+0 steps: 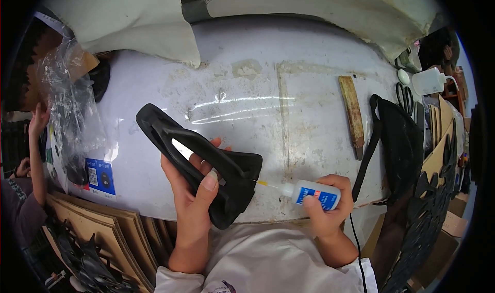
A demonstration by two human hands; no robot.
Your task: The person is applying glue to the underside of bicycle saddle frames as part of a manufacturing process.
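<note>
A black bicycle saddle (220,158) with a long central cut-out is held above the near part of the table. My left hand (188,190) grips it from beneath and along its left side, thumb across the edge, several fingers showing through and behind the cut-out. My right hand (332,205) is closed around a small white squeeze bottle (305,188) with a blue label. The bottle lies nearly level. Its thin needle tip (262,182), with a yellow part, points left at the saddle's wide end; whether it touches cannot be told.
On the white table (247,81) lie a worn flat bar (351,112), a black bag-like piece (399,138) and scissors (405,98). A white wash bottle (429,81) stands far right. Clear plastic bags (69,102) lie left, near another person's hand (38,120). Cardboard sheets (108,231) stand lower left.
</note>
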